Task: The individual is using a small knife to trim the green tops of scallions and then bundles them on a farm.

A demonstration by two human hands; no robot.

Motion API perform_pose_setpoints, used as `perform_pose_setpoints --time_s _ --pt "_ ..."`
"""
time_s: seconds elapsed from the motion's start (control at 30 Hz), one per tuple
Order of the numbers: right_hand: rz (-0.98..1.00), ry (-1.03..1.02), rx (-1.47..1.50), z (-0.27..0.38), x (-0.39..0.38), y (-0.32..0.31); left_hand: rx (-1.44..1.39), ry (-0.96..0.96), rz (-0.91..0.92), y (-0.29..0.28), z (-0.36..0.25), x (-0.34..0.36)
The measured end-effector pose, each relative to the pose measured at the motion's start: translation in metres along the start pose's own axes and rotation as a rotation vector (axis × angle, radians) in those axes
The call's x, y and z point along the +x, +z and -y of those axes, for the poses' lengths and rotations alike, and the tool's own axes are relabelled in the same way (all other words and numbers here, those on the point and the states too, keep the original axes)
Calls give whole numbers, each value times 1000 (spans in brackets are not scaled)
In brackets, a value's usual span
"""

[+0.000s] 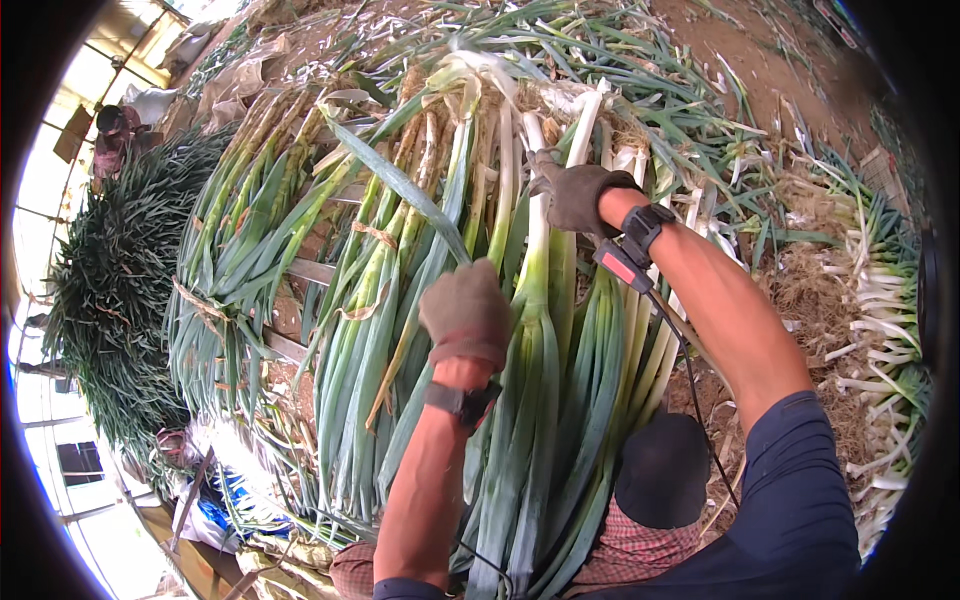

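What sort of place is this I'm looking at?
Probably a farm shed or packing shelter: long leek-like stalks lie across bars, a big leafy heap rises at the left, and loose leaves litter bare earth.

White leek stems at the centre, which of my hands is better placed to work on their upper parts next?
Probably your right hand: it is already up at the white leek stems, while your left hand is lower, over the green leaves.

Dirt flr [815, 100] w/ bright L-side wall [130, 48]
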State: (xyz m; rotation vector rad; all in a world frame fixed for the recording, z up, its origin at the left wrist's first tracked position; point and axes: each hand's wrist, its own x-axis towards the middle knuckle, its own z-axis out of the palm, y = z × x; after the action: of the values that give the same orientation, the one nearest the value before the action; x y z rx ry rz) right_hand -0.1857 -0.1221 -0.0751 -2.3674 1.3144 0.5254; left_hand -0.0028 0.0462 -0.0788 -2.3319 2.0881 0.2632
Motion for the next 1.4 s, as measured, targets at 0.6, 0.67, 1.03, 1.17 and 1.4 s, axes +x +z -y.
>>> perform_pose_setpoints --time_s 0.6,0.67,1.03,1.17,1.4 --pt "87 -290 415 -4 -222 20 -63 -114 208 -15 -4 1" --pt "77 -149 509 -6 -237 21 -52 -123 151 -17 -14 -11" --pt "31 -199 478 5 -203 21 -731 -22 382 -5 -52 -76" --pt "132 -292 482 12 -185 15 -1137 -273 72 14 -24 -67" --pt "208 -262 425 35 -167 4 -131 -248 -300 -7 30 -26"
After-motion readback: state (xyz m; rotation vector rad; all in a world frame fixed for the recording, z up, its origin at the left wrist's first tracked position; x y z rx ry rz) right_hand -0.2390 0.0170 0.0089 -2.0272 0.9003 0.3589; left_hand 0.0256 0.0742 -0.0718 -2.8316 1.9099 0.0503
